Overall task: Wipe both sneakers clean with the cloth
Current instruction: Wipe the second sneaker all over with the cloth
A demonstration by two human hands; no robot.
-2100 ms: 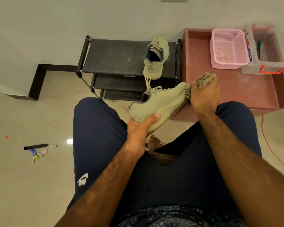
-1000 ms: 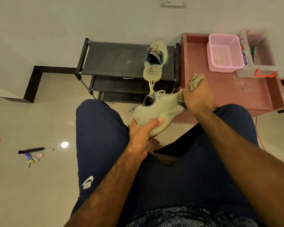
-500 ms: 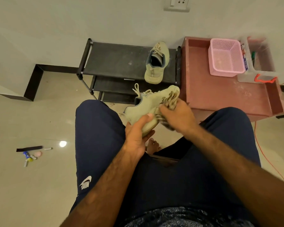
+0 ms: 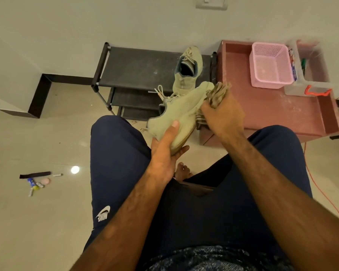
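Left hand (image 4: 164, 153) grips one sneaker (image 4: 182, 112) while right hand (image 4: 223, 116) clutches the cloth (image 4: 217, 92) at its toe; second sneaker (image 4: 186, 75) sits on the shelf (image 4: 137, 69), likely not yet wiped.

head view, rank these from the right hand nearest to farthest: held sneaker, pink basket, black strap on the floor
1. held sneaker, just left of the right hand
2. pink basket, ahead on the red table
3. black strap, floor, far left
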